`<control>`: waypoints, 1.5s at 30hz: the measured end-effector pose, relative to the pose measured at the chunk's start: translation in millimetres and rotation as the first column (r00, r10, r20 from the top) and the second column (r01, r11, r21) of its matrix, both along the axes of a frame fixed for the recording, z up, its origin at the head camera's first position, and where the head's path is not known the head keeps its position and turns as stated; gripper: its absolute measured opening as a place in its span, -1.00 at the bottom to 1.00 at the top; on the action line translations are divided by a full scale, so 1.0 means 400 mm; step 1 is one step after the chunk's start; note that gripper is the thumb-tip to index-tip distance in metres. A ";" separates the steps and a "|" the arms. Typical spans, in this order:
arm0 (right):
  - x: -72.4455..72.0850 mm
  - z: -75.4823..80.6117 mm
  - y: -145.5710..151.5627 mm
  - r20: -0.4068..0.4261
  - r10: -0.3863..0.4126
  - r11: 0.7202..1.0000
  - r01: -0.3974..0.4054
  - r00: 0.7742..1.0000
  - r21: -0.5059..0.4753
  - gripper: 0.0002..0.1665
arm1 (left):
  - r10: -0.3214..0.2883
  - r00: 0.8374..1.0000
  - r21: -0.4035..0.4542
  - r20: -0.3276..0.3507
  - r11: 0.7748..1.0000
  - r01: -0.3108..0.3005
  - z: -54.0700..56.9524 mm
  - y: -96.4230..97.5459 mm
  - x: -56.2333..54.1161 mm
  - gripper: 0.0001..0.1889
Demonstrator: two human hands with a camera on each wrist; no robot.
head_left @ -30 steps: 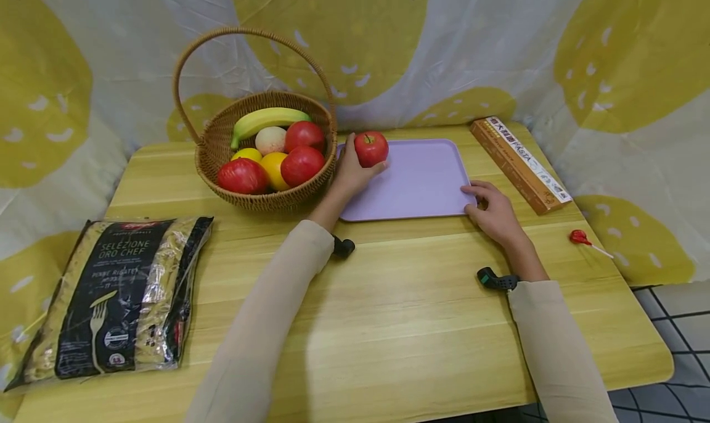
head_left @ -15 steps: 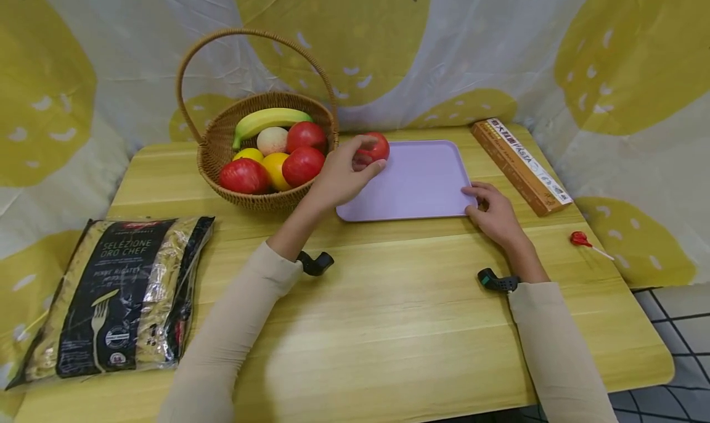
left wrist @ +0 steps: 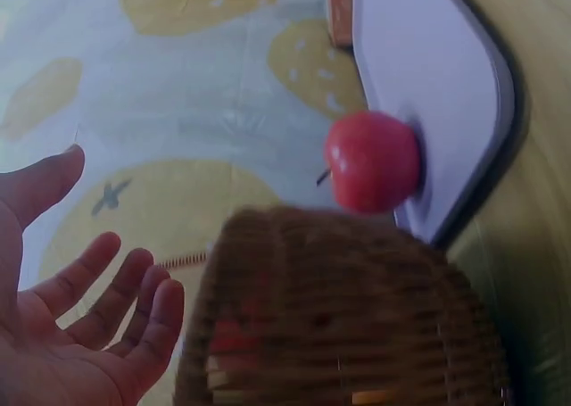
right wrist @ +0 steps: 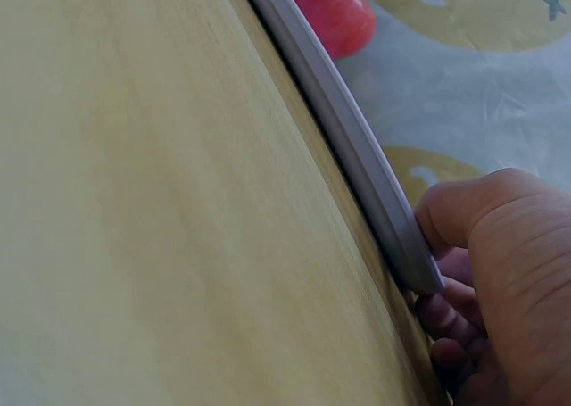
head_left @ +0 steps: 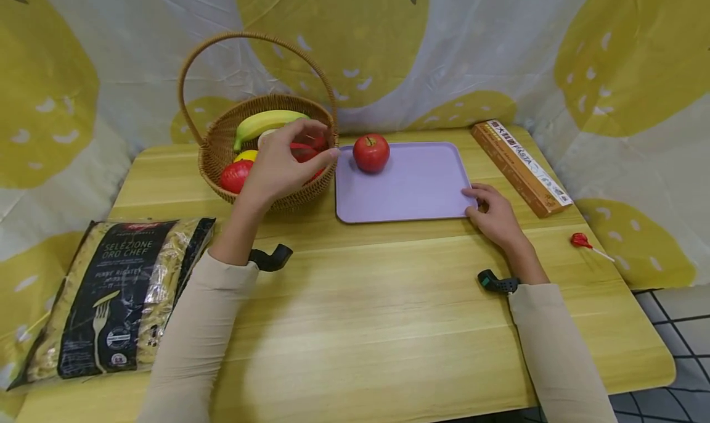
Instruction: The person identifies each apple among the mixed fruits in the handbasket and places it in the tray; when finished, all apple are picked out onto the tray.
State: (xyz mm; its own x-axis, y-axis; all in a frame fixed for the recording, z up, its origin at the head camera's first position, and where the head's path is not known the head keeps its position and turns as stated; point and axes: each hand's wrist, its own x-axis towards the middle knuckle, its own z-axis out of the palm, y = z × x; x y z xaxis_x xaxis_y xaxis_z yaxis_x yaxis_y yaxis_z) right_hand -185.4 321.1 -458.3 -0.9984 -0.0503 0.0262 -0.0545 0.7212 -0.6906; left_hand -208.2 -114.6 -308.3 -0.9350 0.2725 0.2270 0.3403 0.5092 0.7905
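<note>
A red apple (head_left: 371,153) sits on the lilac tray (head_left: 416,188) near its back left corner. Over the wicker basket (head_left: 206,158) hovers my left hand (head_left: 283,164), fingers loosely bent and holding nothing, as the left wrist view confirms with an empty palm (left wrist: 53,361). Beneath it the basket holds a banana (head_left: 266,124), a yellow fruit (head_left: 246,156) and red fruits (head_left: 235,175), some hidden by the hand. My right hand (head_left: 495,213) pinches the tray's front right corner; in the right wrist view the thumb (right wrist: 446,219) lies on the rim with fingers below.
A bag of penne (head_left: 105,299) lies at the left of the wooden table (head_left: 388,324). At the back right rests a long pasta box (head_left: 521,167), with a red lollipop (head_left: 580,240) nearer the right edge. The basket's tall handle (head_left: 244,34) arches above the fruit.
My left hand has let go of the apple, leaving it on the tray, and moved left over the basket. The right hand has stayed at the tray corner.
</note>
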 end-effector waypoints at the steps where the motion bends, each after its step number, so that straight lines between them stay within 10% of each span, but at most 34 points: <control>1: 0.000 0.000 0.000 -0.005 0.005 1.000 -0.005 1.000 -0.002 -0.44 | 0.019 1.000 0.001 0.015 1.000 -0.019 0.001 -0.015 -0.001 -0.43; 7: 0.003 0.006 -0.001 -0.021 0.020 1.000 -0.020 1.000 -0.021 -0.45 | 0.091 0.991 -0.055 0.098 0.995 -0.086 0.006 -0.078 -0.009 -0.24; 19: -0.002 0.003 -0.001 -0.018 0.011 1.000 -0.011 1.000 -0.006 -0.45 | 0.059 0.960 -0.211 0.272 0.977 0.000 -0.019 -0.100 -0.027 -0.06; 45: 0.003 0.001 0.003 -0.017 0.015 1.000 -0.015 1.000 -0.009 -0.45 | 0.081 0.949 -0.404 0.305 0.913 0.052 -0.032 -0.072 -0.063 0.05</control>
